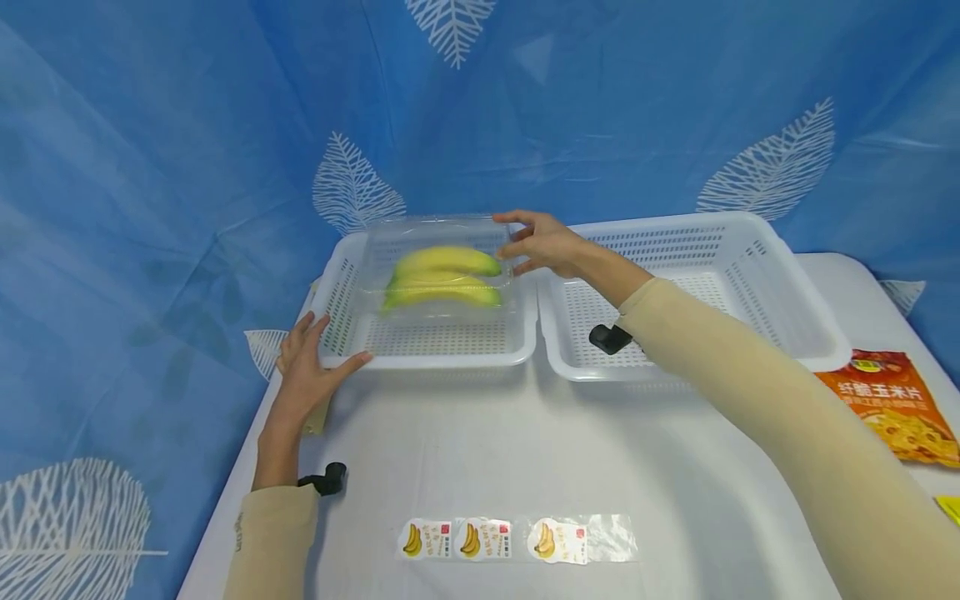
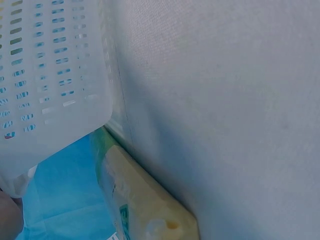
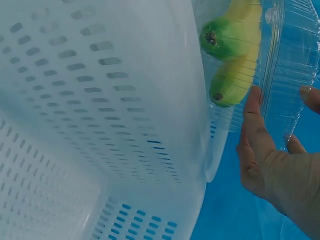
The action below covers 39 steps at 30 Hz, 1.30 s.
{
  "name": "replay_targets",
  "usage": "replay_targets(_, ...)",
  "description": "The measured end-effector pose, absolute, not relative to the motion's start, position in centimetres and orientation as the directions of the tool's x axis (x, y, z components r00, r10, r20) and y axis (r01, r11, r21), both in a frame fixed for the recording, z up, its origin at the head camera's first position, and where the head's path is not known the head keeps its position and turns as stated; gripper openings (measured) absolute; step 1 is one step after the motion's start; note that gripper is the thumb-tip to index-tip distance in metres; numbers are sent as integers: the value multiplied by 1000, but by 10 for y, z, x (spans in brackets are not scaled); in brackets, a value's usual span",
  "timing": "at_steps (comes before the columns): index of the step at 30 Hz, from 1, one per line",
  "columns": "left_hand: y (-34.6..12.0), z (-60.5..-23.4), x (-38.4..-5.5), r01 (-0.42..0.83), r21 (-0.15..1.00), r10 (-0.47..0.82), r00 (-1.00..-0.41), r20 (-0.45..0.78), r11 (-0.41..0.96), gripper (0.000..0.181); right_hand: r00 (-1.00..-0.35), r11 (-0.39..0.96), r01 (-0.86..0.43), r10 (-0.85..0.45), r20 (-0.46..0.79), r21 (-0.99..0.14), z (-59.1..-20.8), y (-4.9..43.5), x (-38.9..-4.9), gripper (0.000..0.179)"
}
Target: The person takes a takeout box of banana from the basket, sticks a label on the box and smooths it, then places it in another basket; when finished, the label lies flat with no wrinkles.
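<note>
Bananas (image 1: 442, 279), yellow with green ends, lie inside a clear plastic clamshell box (image 1: 375, 267) over the left white basket (image 1: 420, 362). My right hand (image 1: 543, 243) holds the box by its right end. In the right wrist view, that hand's fingers touch the box's side next to its ridged rim, and two green banana tips show through the plastic. My left hand (image 1: 303, 375) is spread at the left basket's front left corner, fingers along one side and thumb by the front rim. Only a sliver of it shows in the left wrist view.
A second white basket (image 1: 813, 333) stands to the right. Banana stickers (image 1: 491, 540) on a clear strip lie near the front. At the right is an orange snack bag (image 1: 896, 408). A yellowish packet (image 2: 145, 195) lies beside the left basket. Blue leaf-print cloth (image 1: 570, 108) hangs behind.
</note>
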<state>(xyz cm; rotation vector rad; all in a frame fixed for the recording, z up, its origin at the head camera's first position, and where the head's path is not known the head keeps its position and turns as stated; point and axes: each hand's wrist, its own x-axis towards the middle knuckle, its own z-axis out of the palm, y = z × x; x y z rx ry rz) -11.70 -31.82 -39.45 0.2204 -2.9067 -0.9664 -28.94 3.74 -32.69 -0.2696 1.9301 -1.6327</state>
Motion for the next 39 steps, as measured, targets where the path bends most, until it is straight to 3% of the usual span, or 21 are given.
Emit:
replay_targets(24,-316,-390,-116,-119,593,-159,-987,15,796,103,-804,239,132,-542,-245,-962,-285,82,-236,68)
replay_targets(32,-316,-389,-117,-115,572,-147,-989,9,812,91,-804,240,108,-550,-226,-965,-276,105,-207,67)
replay_targets(39,-314,-389,-115,-138,580,-173,-985,6,803,101,-794,253,49,-577,-192,-966,-276,127,-178,67)
